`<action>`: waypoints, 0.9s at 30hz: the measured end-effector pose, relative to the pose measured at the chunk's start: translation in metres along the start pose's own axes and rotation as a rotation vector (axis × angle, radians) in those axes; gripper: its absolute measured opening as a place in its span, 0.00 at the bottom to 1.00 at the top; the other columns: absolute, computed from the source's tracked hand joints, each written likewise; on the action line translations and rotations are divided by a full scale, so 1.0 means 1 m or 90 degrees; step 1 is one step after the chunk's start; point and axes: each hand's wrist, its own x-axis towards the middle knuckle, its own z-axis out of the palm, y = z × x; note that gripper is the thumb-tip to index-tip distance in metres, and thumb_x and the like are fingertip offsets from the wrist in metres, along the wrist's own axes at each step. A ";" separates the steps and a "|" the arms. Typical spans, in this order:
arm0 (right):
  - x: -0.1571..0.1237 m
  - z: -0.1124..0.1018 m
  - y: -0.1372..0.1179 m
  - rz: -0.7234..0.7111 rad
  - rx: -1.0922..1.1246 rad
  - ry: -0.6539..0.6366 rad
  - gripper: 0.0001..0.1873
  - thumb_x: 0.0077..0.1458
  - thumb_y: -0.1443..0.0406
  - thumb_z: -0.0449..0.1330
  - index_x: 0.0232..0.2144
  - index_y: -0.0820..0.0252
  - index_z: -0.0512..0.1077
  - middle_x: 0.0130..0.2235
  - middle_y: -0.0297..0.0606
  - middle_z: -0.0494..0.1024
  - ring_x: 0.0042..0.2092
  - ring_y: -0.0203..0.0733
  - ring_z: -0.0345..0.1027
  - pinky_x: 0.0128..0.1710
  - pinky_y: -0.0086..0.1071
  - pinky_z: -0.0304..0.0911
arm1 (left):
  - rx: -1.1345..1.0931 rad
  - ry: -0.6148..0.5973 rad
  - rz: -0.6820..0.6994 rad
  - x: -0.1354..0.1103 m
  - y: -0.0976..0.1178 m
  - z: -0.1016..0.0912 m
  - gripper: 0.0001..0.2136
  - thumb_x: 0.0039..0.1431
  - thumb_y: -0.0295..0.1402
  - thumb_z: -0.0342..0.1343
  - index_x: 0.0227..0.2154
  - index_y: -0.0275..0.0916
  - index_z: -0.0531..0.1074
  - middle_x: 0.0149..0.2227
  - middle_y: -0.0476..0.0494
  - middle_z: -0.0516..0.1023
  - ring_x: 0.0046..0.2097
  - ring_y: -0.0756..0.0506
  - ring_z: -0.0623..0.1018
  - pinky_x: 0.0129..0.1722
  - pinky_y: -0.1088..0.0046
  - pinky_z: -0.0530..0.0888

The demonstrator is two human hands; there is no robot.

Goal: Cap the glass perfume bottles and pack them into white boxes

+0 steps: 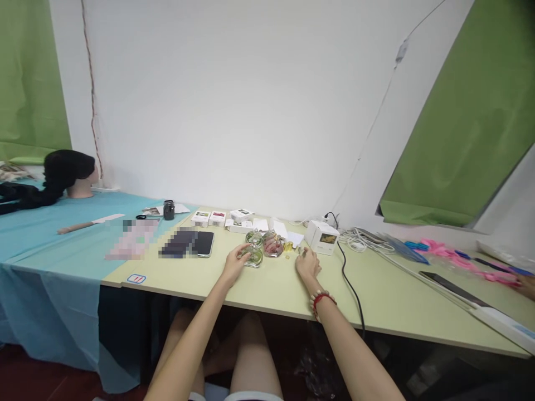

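Observation:
My left hand (pixel 234 266) grips the side of a clear round bottle (pixel 253 257) with green contents, near the middle of the table. Behind it stands a second green round bottle (pixel 253 238), and to the right a similar one with pink-red contents (pixel 273 245). My right hand (pixel 308 265), with a beaded red bracelet at the wrist, has its fingers drawn together near the tabletop; a small thing shows at the fingertips, too small to name. Several small gold-coloured pieces (pixel 288 246) sit between the pink-red bottle and my right hand.
A white box (pixel 322 238) stands just behind my right hand, with smaller boxes (pixel 218 218) along the back. A black cable (pixel 345 273) runs over the front edge. Left are a phone (pixel 205 244), a dark jar (pixel 169 210) and a knife-like tool (pixel 90 224). Another person's hand (pixel 525 285) is at far right.

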 end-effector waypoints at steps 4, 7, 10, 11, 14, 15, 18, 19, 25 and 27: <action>-0.003 -0.008 -0.005 0.003 0.020 0.005 0.21 0.49 0.68 0.51 0.47 0.63 0.65 0.47 0.48 0.69 0.49 0.53 0.61 0.48 0.43 0.52 | 0.066 0.094 0.080 -0.004 0.009 0.004 0.31 0.45 0.36 0.62 0.54 0.44 0.61 0.51 0.38 0.68 0.54 0.41 0.66 0.52 0.63 0.61; -0.006 -0.010 -0.008 0.018 0.031 0.012 0.19 0.49 0.68 0.52 0.45 0.64 0.65 0.45 0.48 0.70 0.48 0.51 0.62 0.47 0.41 0.53 | 0.111 0.110 0.151 -0.002 0.015 0.010 0.24 0.46 0.38 0.60 0.49 0.44 0.66 0.51 0.40 0.68 0.54 0.42 0.66 0.53 0.64 0.60; -0.006 -0.009 -0.007 0.030 0.032 0.015 0.18 0.49 0.67 0.53 0.44 0.63 0.65 0.44 0.46 0.71 0.48 0.50 0.63 0.47 0.39 0.52 | 0.151 0.136 0.178 0.007 0.015 0.018 0.18 0.47 0.41 0.59 0.41 0.41 0.70 0.46 0.41 0.71 0.51 0.43 0.69 0.51 0.65 0.62; -0.005 -0.008 -0.007 0.033 0.033 0.015 0.18 0.49 0.67 0.53 0.44 0.63 0.65 0.44 0.45 0.71 0.48 0.49 0.63 0.47 0.39 0.52 | 0.159 0.150 0.179 0.010 0.014 0.021 0.17 0.47 0.41 0.59 0.40 0.40 0.71 0.45 0.42 0.72 0.50 0.43 0.70 0.50 0.65 0.63; -0.003 -0.004 -0.004 0.041 0.031 0.017 0.17 0.50 0.66 0.53 0.44 0.62 0.65 0.45 0.44 0.71 0.48 0.48 0.63 0.47 0.38 0.52 | 0.166 0.178 0.188 0.018 0.008 0.025 0.14 0.48 0.42 0.57 0.37 0.39 0.72 0.42 0.43 0.73 0.47 0.45 0.71 0.49 0.67 0.64; -0.002 -0.003 -0.003 0.044 0.031 0.018 0.17 0.50 0.66 0.53 0.44 0.61 0.64 0.45 0.44 0.71 0.48 0.48 0.63 0.47 0.38 0.52 | 0.168 0.182 0.195 0.020 0.007 0.025 0.13 0.48 0.41 0.57 0.35 0.39 0.72 0.41 0.43 0.74 0.46 0.46 0.71 0.48 0.67 0.65; 0.001 -0.001 -0.001 0.054 0.034 0.021 0.16 0.51 0.66 0.53 0.44 0.61 0.64 0.45 0.44 0.71 0.47 0.47 0.64 0.47 0.39 0.52 | 0.164 0.200 0.215 0.023 0.003 0.024 0.11 0.47 0.41 0.59 0.30 0.39 0.74 0.37 0.43 0.74 0.44 0.46 0.73 0.47 0.68 0.66; 0.001 0.000 -0.001 0.056 0.035 0.022 0.16 0.51 0.66 0.52 0.44 0.60 0.64 0.44 0.44 0.71 0.47 0.46 0.64 0.47 0.39 0.52 | 0.161 0.205 0.218 0.023 0.003 0.023 0.11 0.46 0.41 0.59 0.28 0.39 0.74 0.37 0.43 0.74 0.43 0.46 0.73 0.47 0.69 0.66; 0.003 0.003 0.000 0.061 0.039 0.025 0.15 0.50 0.66 0.54 0.43 0.61 0.64 0.42 0.44 0.72 0.45 0.44 0.64 0.47 0.39 0.52 | 0.172 0.213 0.227 0.023 0.001 0.022 0.10 0.45 0.40 0.60 0.26 0.39 0.75 0.36 0.44 0.74 0.42 0.47 0.74 0.46 0.69 0.68; 0.003 0.003 0.000 0.060 0.038 0.021 0.16 0.49 0.67 0.54 0.43 0.61 0.64 0.41 0.43 0.72 0.45 0.44 0.64 0.47 0.38 0.52 | 0.188 0.209 0.222 0.021 0.001 0.022 0.10 0.46 0.40 0.60 0.27 0.39 0.75 0.36 0.44 0.74 0.42 0.47 0.74 0.46 0.69 0.68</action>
